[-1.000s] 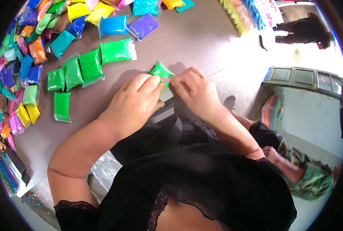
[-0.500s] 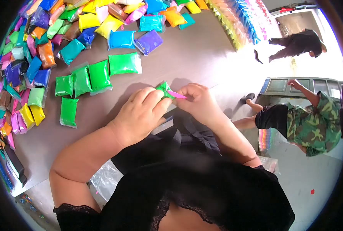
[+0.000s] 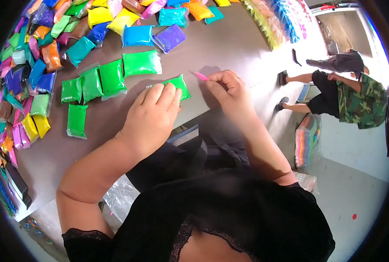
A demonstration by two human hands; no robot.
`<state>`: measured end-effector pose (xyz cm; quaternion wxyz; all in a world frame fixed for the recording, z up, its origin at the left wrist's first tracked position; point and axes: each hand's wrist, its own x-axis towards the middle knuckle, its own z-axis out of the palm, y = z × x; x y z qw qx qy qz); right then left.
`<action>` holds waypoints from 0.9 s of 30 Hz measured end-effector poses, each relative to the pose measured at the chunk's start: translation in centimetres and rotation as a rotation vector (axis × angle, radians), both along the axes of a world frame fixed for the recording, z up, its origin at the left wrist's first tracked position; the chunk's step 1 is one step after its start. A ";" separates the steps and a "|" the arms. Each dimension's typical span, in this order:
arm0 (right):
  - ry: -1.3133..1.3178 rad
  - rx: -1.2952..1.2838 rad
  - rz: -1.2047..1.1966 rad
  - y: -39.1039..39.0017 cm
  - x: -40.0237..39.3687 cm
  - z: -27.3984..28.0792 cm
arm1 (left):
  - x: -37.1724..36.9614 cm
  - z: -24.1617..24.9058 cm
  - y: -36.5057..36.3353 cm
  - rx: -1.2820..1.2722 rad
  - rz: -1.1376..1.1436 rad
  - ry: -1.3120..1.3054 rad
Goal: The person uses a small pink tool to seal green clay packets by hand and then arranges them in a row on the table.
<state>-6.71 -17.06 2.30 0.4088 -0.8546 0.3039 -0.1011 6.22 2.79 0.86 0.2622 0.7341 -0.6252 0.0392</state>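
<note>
Under the fingers of my left hand (image 3: pixel 153 115) lies a green packet (image 3: pixel 180 86) near the table's front edge; the fingers are together and cover its left part. To its right my right hand (image 3: pixel 231 94) pinches a small pink piece (image 3: pixel 201 76) between thumb and forefinger, apart from the packet. Several other green packets (image 3: pixel 112 77) form a row left of and beyond my left hand. One more green packet (image 3: pixel 77 121) lies just below the row's left end.
Many coloured packets (image 3: pixel 123 21) are heaped at the far left of the brown table (image 3: pixel 220 43). Strips of yellow, peach and blue packets (image 3: pixel 275 22) lie at the far right edge. Two people stand beyond the right side, one in a camouflage shirt (image 3: pixel 362 100).
My hands have moved apart. The packet now lies flatter on the table under my left hand, and the pink piece has come away from it in my right hand. The people have moved closer together.
</note>
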 end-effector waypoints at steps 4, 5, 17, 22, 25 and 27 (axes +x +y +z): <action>-0.104 -0.225 0.292 2.0 1.4 0.5 | -0.1 0.0 0.0 0.035 0.002 -0.120; -0.095 -0.278 0.294 1.7 1.8 0.2 | -0.1 0.0 -0.1 0.042 0.001 -0.120; -0.021 -0.511 0.249 0.6 3.3 0.5 | -0.8 -0.3 0.2 0.071 0.014 -0.279; -0.038 -0.498 0.315 0.7 3.2 0.2 | -0.8 -0.5 0.0 0.040 0.006 -0.249; -0.063 -0.422 0.248 0.3 3.0 0.6 | 0.5 0.1 -0.2 -0.025 -0.060 -0.190; -0.123 -0.227 0.240 1.3 2.3 1.0 | 0.5 0.3 -0.1 -0.051 -0.124 -0.135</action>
